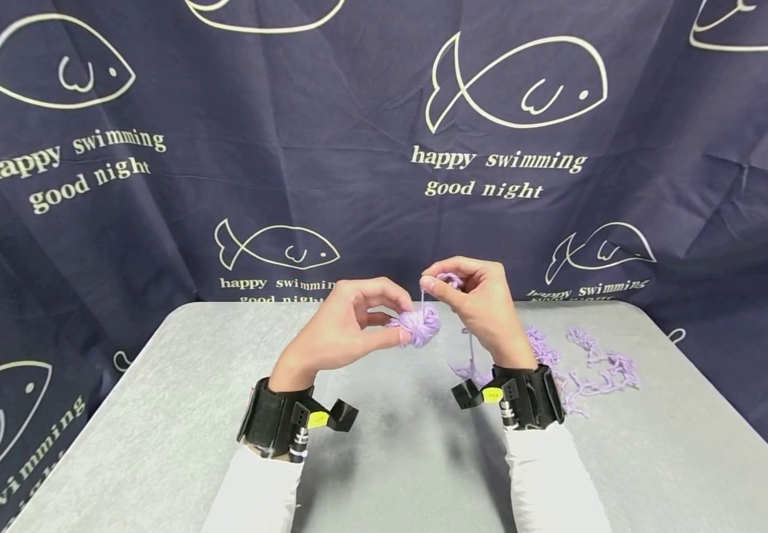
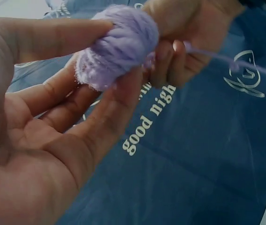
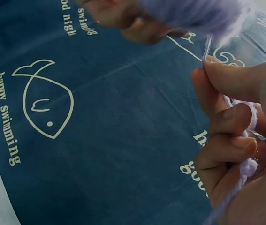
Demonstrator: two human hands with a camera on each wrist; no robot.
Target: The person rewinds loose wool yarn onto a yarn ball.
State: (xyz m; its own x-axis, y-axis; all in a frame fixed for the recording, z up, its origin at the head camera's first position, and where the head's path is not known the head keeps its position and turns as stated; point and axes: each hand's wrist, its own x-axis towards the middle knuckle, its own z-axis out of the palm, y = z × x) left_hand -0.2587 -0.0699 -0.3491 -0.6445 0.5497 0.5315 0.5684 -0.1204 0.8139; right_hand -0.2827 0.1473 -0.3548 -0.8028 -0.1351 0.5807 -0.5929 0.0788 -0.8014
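A small ball of lilac yarn (image 1: 417, 324) is held above the grey table (image 1: 157, 414). My left hand (image 1: 351, 320) pinches the ball (image 2: 118, 44) between thumb and fingertips. Just to its right, my right hand (image 1: 473, 300) grips the yarn strand (image 1: 422, 300) that rises from the ball, with more strand looped round its curled fingers (image 3: 231, 136). The strand (image 1: 471, 348) then hangs down from that hand toward the table. In the right wrist view the ball (image 3: 193, 14) sits blurred at the top edge.
A loose tangle of lilac yarn (image 1: 584, 363) lies on the table to the right of my right wrist. A dark blue cloth with fish drawings (image 1: 517, 81) hangs behind the table. Black wrist straps (image 1: 277, 422) sit on both forearms.
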